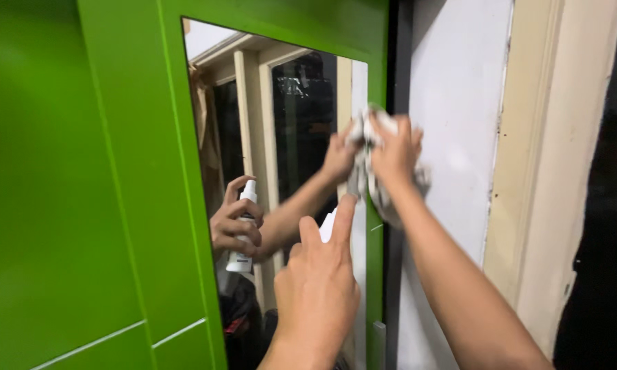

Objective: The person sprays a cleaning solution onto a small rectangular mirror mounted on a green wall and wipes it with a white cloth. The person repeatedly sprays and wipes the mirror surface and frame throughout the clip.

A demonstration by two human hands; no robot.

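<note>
A tall mirror (288,123) is set in a bright green cabinet door (130,192). My right hand (395,152) presses a crumpled white-grey cloth (380,195) against the mirror's right edge, near the green frame. My left hand (318,281) is raised in front of the mirror's lower part, gripping a small white spray bottle (328,226) with the index finger stretched up over its top. Only a bit of the bottle shows past the fingers. The mirror reflects both hands, the whole white bottle and the cloth.
To the right of the green door stands a white panel (452,123) and a cream door frame (541,171), then a dark opening (610,205). The mirror also reflects a cream window frame and dark panes.
</note>
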